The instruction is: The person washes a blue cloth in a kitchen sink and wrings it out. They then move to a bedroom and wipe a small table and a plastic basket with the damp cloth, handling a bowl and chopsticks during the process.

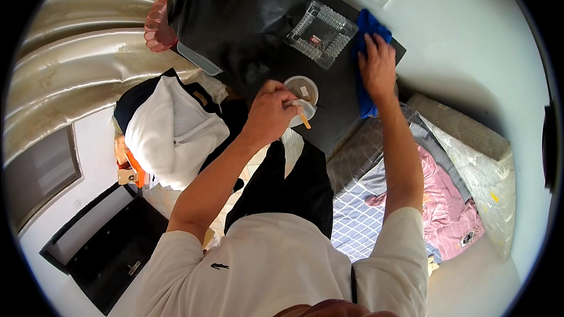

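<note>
My left hand (272, 110) pinches a small translucent plastic piece, perhaps a cup or lid (308, 108), over the near edge of the dark table (337, 116). An orange-tan flat stick (305, 120) juts out below the fingers. Just beyond lies a round clear container or lid (308, 84) with a pale rim and a small white piece on it. At the table's right side my right hand (379, 64) bears on a crumpled blue cloth (367, 101), its fingers over the upper part. Left of that hand sits a square cut-glass ashtray (339, 44) with a small red-and-white item in it.
A large black plastic cover or bag (238, 4) takes up the table's far left. Beside it are a pink scalloped object (159, 26) and curtains (88, 48). White clothing (176, 136) is piled at left. A bed with checked bedding (357, 224) lies at right, below the wall (467, 44).
</note>
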A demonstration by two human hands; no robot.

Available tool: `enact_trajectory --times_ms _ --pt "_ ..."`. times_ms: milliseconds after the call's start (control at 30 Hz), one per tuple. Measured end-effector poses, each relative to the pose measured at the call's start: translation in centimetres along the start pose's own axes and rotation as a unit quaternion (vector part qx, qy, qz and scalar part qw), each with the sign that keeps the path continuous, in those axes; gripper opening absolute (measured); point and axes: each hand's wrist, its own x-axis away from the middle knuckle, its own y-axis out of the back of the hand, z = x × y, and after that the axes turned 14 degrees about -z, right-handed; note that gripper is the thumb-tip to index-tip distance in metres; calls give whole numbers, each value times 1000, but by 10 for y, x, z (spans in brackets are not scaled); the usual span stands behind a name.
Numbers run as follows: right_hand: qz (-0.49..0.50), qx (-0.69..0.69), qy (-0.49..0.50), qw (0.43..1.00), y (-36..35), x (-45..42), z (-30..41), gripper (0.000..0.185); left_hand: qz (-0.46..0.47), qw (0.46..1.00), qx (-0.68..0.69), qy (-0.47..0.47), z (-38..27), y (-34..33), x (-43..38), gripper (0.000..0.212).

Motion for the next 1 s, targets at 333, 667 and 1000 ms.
enact_trajectory --times_ms 333,667,1000 --pt "51 -101 -2 994 27 52 54 42 -4 1000 -6 30 7 -3 -6 20" --pt "96 -122 -36 987 47 65 63 35 113 965 191 138 23 1 -19 21" --pt "1 -14 -112 994 21 -9 41 23 69 969 168 168 -16 36 -28 17"
